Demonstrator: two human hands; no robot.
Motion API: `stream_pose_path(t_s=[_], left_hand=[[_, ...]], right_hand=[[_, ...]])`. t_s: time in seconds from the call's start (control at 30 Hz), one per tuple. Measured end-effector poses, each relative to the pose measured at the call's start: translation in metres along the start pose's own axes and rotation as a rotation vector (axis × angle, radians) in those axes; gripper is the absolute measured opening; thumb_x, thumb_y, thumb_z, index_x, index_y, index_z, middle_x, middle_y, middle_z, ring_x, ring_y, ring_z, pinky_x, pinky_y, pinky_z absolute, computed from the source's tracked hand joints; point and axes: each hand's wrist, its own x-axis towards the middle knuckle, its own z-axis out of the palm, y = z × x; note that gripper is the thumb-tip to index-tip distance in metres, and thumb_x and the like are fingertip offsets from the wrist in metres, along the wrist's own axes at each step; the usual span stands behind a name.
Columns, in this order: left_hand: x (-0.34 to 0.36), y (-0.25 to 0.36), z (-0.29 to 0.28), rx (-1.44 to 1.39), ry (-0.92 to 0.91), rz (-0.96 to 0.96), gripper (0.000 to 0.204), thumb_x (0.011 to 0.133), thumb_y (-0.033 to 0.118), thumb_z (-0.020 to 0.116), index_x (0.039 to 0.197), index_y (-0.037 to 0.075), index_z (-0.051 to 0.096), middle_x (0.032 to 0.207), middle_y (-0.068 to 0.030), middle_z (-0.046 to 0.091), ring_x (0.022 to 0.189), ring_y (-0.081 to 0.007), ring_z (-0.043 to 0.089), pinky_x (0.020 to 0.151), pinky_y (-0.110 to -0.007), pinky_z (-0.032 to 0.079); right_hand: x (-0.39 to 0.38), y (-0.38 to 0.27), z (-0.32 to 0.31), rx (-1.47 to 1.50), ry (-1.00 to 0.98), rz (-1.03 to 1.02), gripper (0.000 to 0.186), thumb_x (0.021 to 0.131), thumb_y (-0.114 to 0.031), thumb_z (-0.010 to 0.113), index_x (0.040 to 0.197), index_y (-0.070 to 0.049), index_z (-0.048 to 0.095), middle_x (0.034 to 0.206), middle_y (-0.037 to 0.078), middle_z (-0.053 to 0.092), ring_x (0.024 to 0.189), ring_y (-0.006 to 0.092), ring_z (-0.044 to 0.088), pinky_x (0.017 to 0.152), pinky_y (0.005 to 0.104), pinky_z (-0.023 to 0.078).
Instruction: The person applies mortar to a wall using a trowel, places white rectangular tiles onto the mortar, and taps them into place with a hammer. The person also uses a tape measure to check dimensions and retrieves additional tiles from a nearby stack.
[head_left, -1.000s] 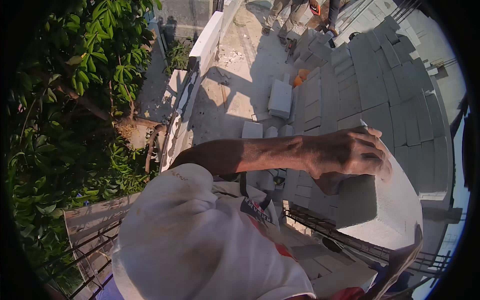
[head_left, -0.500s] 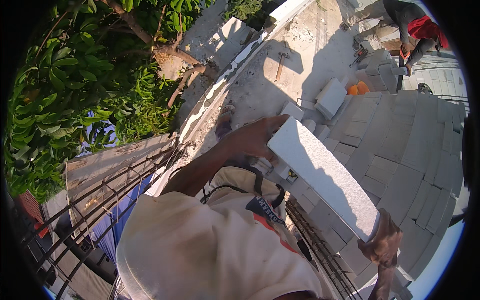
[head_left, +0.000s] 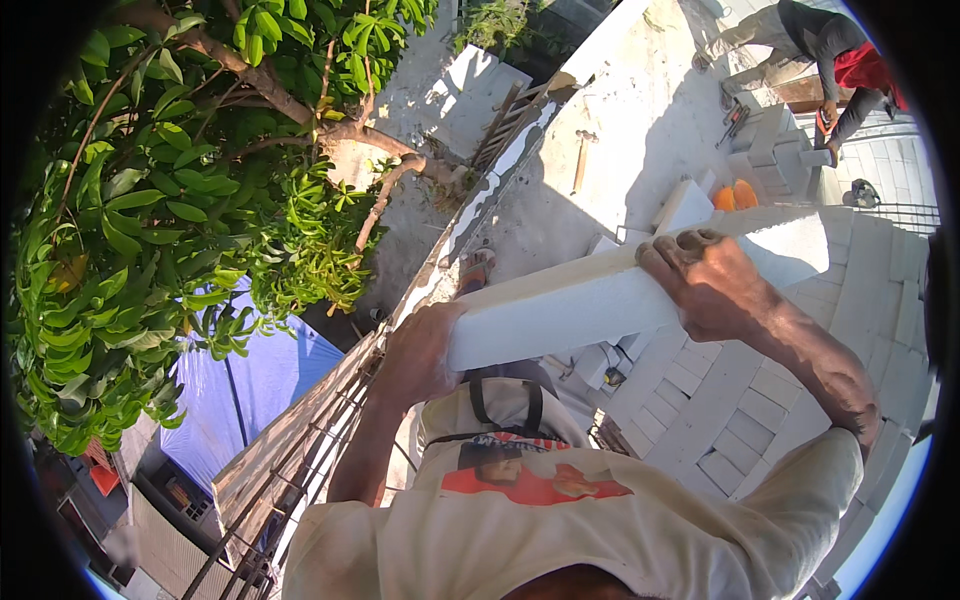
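Observation:
A long white lightweight concrete block (head_left: 560, 312) is held up in front of my body, lying nearly level with its right part slightly higher. My left hand (head_left: 422, 348) is closed around its left end; the fingertips are hidden behind the block. Over the upper edge, right of the middle, my right hand (head_left: 708, 280) grips it with bent fingers. The block's sunlit right end sticks out past that hand. Beneath and beyond it are stacked pale blocks (head_left: 730, 400), partly covered by the block and my right forearm.
A low wall edge (head_left: 490, 190) runs diagonally, with a leafy tree (head_left: 150, 200) and a blue tarp (head_left: 250, 375) beyond it. Steel rebar (head_left: 290, 450) juts out at lower left. A hammer (head_left: 582, 160) lies on the concrete floor. Another person (head_left: 845, 60) bends over blocks at upper right.
The block has swung from slanting down to the right to nearly level. My right hand has moved from its lower right end to its upper edge; my left hand has come down and left.

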Motion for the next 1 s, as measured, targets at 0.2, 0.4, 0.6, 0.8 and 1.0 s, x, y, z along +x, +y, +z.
stream_pose_path(t_s=[0.2,0.4,0.6,0.8,1.0], left_hand=[[-0.009,-0.010,-0.027,0.091,0.282,-0.184,0.093,0.064,0.020,0.096,0.140,0.004,0.045,0.127,-0.0231,0.064,0.119,-0.0441,0.065,0.098,-0.050,0.055],[0.023,-0.057,-0.013,0.164,0.285,-0.322,0.116,0.057,0.020,0.102,0.151,0.001,0.037,0.128,-0.0266,0.064,0.115,-0.0461,0.066,0.097,-0.051,0.055],[0.072,-0.125,0.044,-0.049,0.277,-0.432,0.116,0.054,0.026,0.104,0.149,0.002,0.043,0.126,-0.0245,0.066,0.115,-0.0463,0.065,0.099,-0.051,0.053],[0.117,-0.151,0.089,0.150,0.197,-0.412,0.121,0.054,0.047,0.101,0.151,0.004,0.044,0.141,-0.0223,0.062,0.128,-0.0421,0.062,0.104,-0.048,0.054],[0.143,-0.180,0.125,0.139,0.137,-0.435,0.122,0.055,0.047,0.101,0.152,0.003,0.042,0.145,-0.0232,0.060,0.130,-0.0425,0.060,0.106,-0.047,0.052]], right_hand=[[0.127,0.048,-0.003,-0.222,0.078,-0.182,0.066,0.073,-0.011,0.085,0.133,-0.006,0.058,0.115,0.006,0.068,0.110,0.0275,0.070,0.092,0.0362,0.059],[0.257,0.087,0.072,-0.295,0.314,-0.333,0.068,0.071,-0.022,0.088,0.131,-0.011,0.057,0.117,0.005,0.067,0.108,0.0279,0.070,0.073,0.0406,0.060],[0.342,0.114,0.149,-0.248,0.123,-0.348,0.069,0.073,-0.027,0.093,0.130,-0.011,0.056,0.100,0.004,0.073,0.104,0.0294,0.073,0.084,0.0449,0.057],[0.368,0.143,0.239,-0.236,0.092,-0.324,0.061,0.076,-0.024,0.092,0.126,-0.015,0.058,0.101,0.004,0.074,0.112,0.0297,0.070,0.089,0.0461,0.056],[0.383,0.164,0.300,-0.203,0.184,-0.314,0.049,0.078,-0.018,0.087,0.119,-0.015,0.060,0.098,0.002,0.072,0.106,0.0286,0.071,0.083,0.0434,0.057]])
